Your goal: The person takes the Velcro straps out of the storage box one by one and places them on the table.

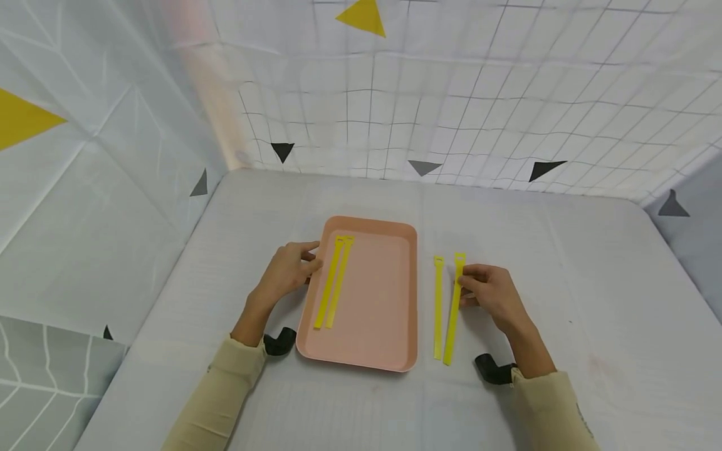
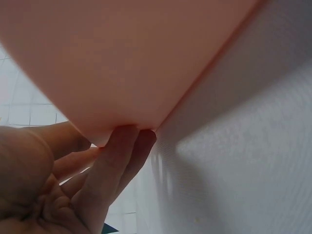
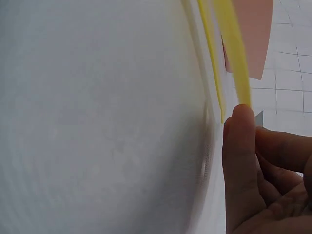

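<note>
My left hand [image 1: 287, 269] holds the left edge of a pink rectangular tray [image 1: 375, 300], its fingertips against the side wall in the left wrist view. Two flat yellow cable ties with slotted heads lie side by side in the left half of the tray; one is the left cable tie [image 1: 329, 282]. To the right of the tray, my right hand [image 1: 491, 291] pinches another yellow cable tie [image 1: 453, 319] near its head, between thumb and fingers. Just left of it, a similar cable tie [image 1: 438, 307] lies on the table.
The table [image 1: 592, 300] has a white cover. Behind it hangs a white gridded sheet [image 1: 451, 94] with black, grey and yellow triangles, and another sheet [image 1: 113, 200] stands along the left. Black curved pieces [image 1: 280, 342] are at both wrists.
</note>
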Demonstrator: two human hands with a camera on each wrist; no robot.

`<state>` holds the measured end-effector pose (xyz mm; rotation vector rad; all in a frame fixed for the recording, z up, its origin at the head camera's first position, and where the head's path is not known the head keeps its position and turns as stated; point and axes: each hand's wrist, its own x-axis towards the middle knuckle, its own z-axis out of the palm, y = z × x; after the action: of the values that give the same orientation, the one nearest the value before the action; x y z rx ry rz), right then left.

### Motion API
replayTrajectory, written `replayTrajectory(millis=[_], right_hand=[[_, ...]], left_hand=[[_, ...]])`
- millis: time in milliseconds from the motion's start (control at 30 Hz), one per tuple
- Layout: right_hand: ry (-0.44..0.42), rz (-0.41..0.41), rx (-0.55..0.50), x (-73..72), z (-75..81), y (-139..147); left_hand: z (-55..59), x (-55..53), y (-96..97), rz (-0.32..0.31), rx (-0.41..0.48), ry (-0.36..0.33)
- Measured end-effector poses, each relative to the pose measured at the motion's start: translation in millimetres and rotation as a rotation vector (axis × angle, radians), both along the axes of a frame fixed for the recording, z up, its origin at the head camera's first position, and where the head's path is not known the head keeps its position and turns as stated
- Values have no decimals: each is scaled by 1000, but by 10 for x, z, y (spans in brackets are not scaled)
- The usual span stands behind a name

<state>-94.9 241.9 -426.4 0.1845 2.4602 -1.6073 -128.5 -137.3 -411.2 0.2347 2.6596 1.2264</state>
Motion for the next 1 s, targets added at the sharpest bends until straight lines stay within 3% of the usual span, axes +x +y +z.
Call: replayTrajectory(millis=[567,1000], right_hand=[[-38,-12,75,-107,-74,-8],[1,-36,104,-102,-88,-18]], left_hand=[[6,4,13,1,0,1],[34,18,3,-12,-16,20]])
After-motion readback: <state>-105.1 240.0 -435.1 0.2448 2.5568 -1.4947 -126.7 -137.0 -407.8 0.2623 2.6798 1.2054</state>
